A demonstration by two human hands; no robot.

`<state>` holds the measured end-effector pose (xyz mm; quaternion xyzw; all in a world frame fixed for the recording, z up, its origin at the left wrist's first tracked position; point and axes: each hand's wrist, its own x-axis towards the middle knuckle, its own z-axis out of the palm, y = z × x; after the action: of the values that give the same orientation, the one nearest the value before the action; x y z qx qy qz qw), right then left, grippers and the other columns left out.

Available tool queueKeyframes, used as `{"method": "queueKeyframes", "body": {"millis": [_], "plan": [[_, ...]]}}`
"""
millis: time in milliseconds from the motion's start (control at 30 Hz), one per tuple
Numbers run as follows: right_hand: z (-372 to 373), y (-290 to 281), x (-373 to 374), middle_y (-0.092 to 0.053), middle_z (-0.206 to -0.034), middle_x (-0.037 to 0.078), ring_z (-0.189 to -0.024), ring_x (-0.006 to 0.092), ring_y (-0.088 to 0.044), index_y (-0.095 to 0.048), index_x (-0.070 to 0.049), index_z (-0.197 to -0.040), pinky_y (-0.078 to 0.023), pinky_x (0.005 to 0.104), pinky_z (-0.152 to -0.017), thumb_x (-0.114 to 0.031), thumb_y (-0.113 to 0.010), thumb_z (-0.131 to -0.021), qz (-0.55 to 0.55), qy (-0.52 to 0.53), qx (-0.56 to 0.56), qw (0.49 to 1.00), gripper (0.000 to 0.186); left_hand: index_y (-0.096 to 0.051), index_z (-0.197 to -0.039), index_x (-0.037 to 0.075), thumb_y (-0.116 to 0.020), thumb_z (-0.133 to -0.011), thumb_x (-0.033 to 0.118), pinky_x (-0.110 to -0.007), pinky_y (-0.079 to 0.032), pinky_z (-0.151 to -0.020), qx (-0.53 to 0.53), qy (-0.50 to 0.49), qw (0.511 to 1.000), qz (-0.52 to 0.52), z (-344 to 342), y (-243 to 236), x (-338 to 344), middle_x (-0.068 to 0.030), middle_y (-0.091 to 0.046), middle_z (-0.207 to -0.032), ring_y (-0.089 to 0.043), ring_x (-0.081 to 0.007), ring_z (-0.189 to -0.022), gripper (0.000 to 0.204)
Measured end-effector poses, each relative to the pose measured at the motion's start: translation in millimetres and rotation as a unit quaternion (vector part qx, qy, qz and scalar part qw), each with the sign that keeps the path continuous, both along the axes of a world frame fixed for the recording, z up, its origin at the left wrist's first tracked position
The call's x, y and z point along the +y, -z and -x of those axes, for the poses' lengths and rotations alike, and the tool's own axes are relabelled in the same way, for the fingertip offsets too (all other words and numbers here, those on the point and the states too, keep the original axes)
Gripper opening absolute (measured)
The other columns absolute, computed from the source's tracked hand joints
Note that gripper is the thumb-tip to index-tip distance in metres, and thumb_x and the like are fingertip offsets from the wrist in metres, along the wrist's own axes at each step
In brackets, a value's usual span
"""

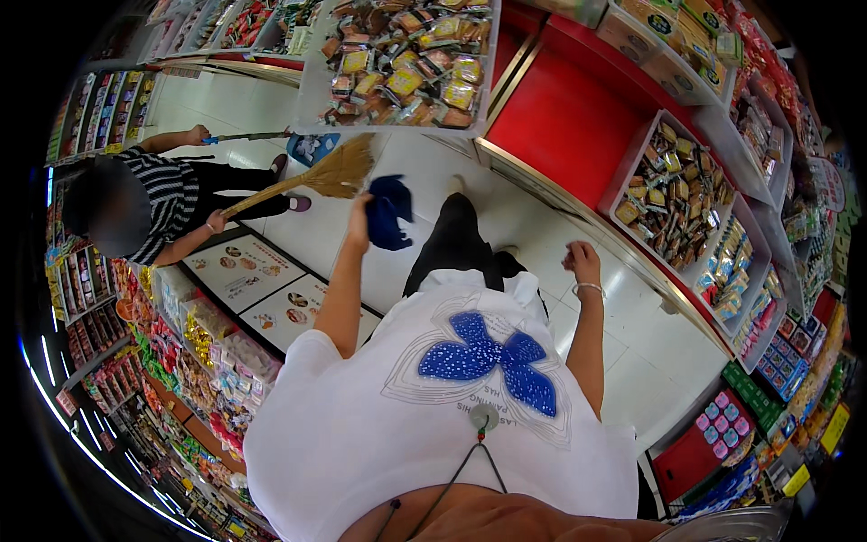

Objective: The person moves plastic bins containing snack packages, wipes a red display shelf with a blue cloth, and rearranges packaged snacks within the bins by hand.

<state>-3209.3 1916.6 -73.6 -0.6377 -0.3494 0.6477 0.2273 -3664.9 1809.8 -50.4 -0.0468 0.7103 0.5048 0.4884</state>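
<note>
A dark blue cloth (pixel 389 213) hangs bunched from my left hand (pixel 359 219), whose fingers are closed on its edge. The cloth is held over the pale tiled floor, to the left of my legs. My right hand (pixel 582 261) hangs at my right side with its fingers curled in and nothing visible in them. It is nearest to the red display counter but apart from it. A clear bin (pixel 305 101) heaped with small wrapped snacks stands ahead of me, beyond the cloth.
At left, a person (pixel 176 199) in a striped top holds a straw broom (pixel 339 172) and a long-handled blue dustpan (pixel 312 149) with litter. A red counter (pixel 569 117) with snack bins (pixel 623 212) runs along the right. Packed shelves (pixel 90 298) line the left.
</note>
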Motion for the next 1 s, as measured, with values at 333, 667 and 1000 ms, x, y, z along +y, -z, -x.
{"method": "queueKeyframes", "body": {"millis": [333,667,1000], "plan": [[227,-124,117,-0.060,-0.103,0.007,-0.095,0.0139,-0.056,-0.053,-0.003,-0.115,-0.047,0.0283,-0.077,-0.031,-0.050,-0.093,-0.205,0.017,0.109,0.972,0.035,-0.047,-0.125,0.002,-0.049,-0.090,0.045,-0.032,-0.036,-0.098,0.054,0.105,0.980,-0.162,201,-77,123,-0.0064,-0.053,-0.122,-0.048,-0.0188,-0.112,0.055],[284,-143,158,-0.059,-0.076,0.018,-0.074,0.0374,-0.059,-0.049,-0.006,-0.087,-0.046,0.0451,-0.064,-0.032,-0.061,-0.077,-0.227,-0.028,-0.210,0.950,0.029,-0.058,-0.108,-0.003,-0.054,-0.086,0.030,-0.031,-0.044,-0.076,0.310,0.398,0.861,-0.065,200,-121,213,-0.0113,-0.061,-0.098,-0.055,-0.0195,-0.083,0.040],[276,-148,130,-0.058,-0.076,0.016,-0.072,0.0367,-0.057,-0.051,-0.008,-0.087,-0.044,0.0452,-0.061,-0.024,-0.057,-0.077,-0.339,0.062,-0.174,0.923,0.019,-0.056,-0.087,-0.004,-0.056,-0.080,0.021,-0.038,-0.040,-0.067,0.529,0.465,0.688,-0.173,180,-156,232,-0.0154,-0.056,-0.077,-0.049,-0.0266,-0.069,0.025]]}}
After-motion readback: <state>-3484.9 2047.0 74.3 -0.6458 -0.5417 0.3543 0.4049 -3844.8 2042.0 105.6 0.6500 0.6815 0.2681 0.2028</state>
